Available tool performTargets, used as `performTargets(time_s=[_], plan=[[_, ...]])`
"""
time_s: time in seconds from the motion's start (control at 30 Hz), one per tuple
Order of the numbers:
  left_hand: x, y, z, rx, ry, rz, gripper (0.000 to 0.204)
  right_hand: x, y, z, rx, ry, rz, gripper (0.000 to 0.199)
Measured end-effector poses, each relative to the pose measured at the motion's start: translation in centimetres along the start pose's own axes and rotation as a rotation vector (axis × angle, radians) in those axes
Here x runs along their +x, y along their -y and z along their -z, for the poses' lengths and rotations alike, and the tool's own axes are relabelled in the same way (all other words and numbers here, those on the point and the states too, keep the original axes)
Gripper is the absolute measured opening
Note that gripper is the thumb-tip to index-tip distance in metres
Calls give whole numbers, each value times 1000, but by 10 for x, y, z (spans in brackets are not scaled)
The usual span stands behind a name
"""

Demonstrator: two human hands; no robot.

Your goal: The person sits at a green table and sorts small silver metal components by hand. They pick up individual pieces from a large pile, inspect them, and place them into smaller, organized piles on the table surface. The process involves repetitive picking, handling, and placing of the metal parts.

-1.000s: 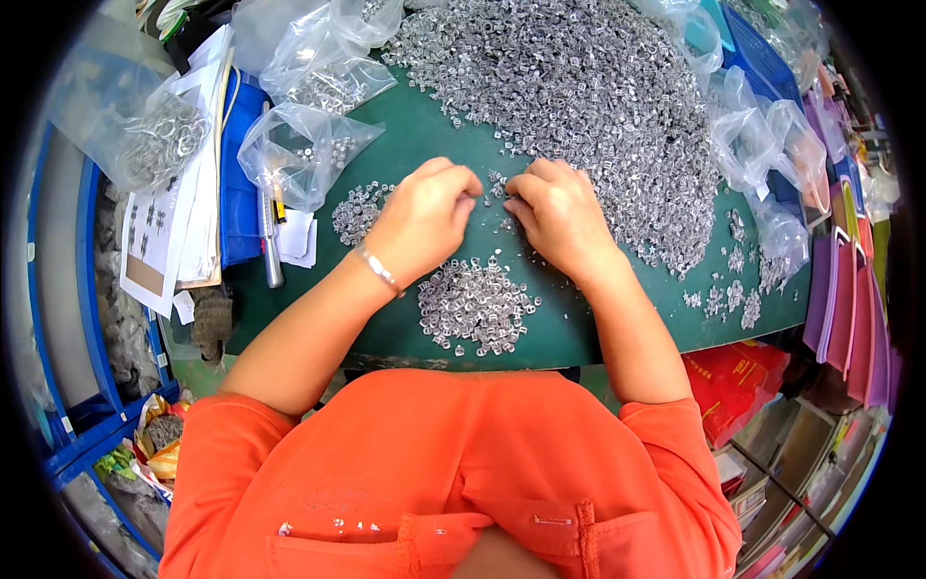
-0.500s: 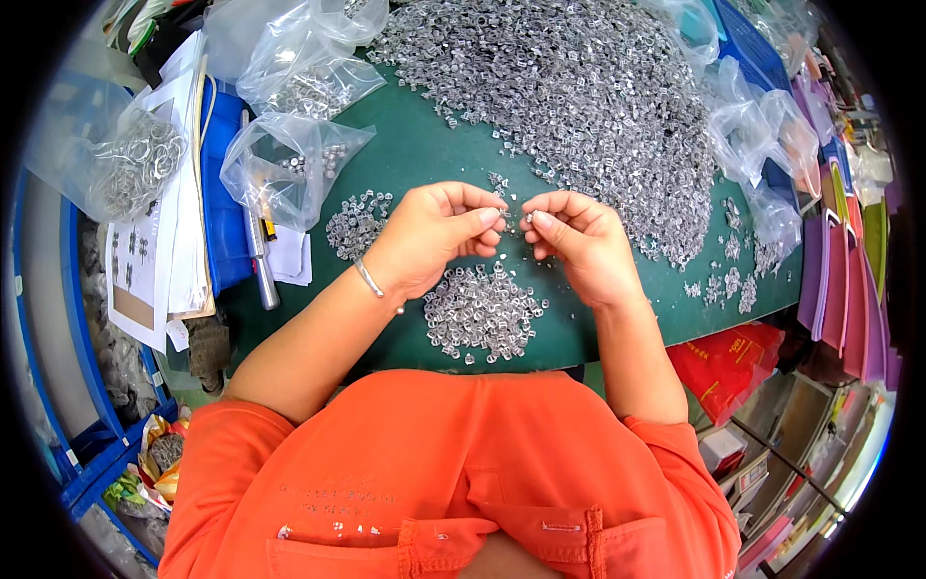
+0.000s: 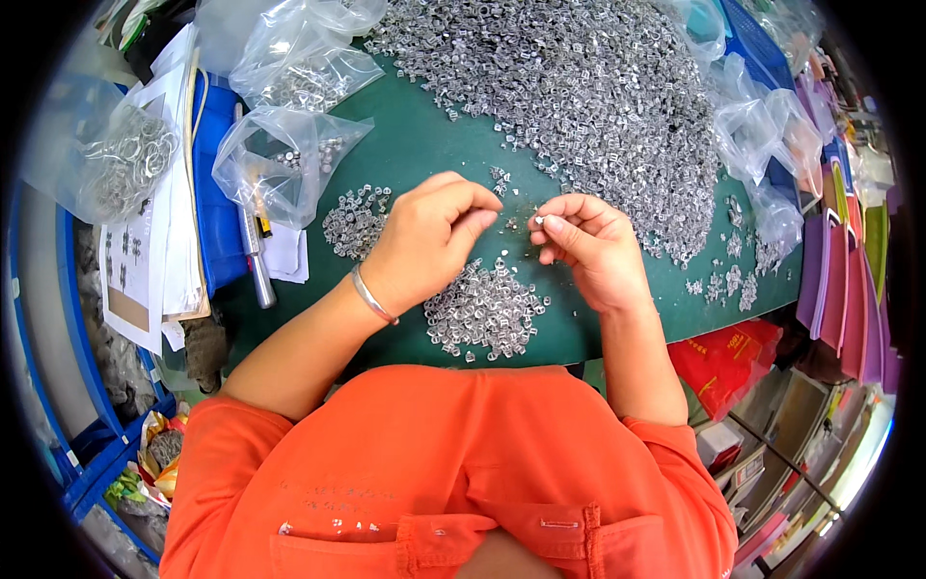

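Observation:
My right hand (image 3: pixel 600 253) pinches a small silvery metal piece (image 3: pixel 539 220) between thumb and forefinger, the other fingers curled. To its left my left hand (image 3: pixel 424 236), with a bangle (image 3: pixel 373 295) on the wrist, hovers with bent fingers. A slight gap shows between thumb and forefinger, and no piece is visible there. Beneath and between the hands lies a small heap of clear-grey ring-like pieces (image 3: pixel 482 314). Another small heap (image 3: pixel 355 222) sits left of my left hand. A few tiny bits (image 3: pixel 511 224) are scattered on the green tabletop (image 3: pixel 424 135) between my fingertips.
A large pile of small metal pieces (image 3: pixel 579 106) covers the far side. Clear plastic bags of parts (image 3: pixel 289 159) and a blue tray (image 3: pixel 220 193) with papers stand left. More plastic bags (image 3: pixel 762 125) lie right, beside coloured folders (image 3: pixel 834 289). A red bag (image 3: pixel 728 362) hangs near the right edge.
My left hand has drawn slightly left and turned, its thumb and forefinger parting. My right hand has shifted a little right, still pinching its piece.

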State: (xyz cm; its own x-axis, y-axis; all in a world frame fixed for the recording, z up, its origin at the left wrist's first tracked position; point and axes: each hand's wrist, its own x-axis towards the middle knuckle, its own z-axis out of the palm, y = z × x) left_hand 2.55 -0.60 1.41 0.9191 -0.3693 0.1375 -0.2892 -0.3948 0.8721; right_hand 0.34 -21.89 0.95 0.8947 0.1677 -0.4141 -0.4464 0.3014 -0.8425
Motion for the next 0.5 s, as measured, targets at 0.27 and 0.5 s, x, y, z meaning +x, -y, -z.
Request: performTargets(time_s=[0.27,0.5], plan=[[-3,-11,-11,-248,-2,-36,13,-10,-11,-16,-23,40,198,10],[-9,2,14,-862,-104,495,15,-7,-8,-32,-987,116,653,12]])
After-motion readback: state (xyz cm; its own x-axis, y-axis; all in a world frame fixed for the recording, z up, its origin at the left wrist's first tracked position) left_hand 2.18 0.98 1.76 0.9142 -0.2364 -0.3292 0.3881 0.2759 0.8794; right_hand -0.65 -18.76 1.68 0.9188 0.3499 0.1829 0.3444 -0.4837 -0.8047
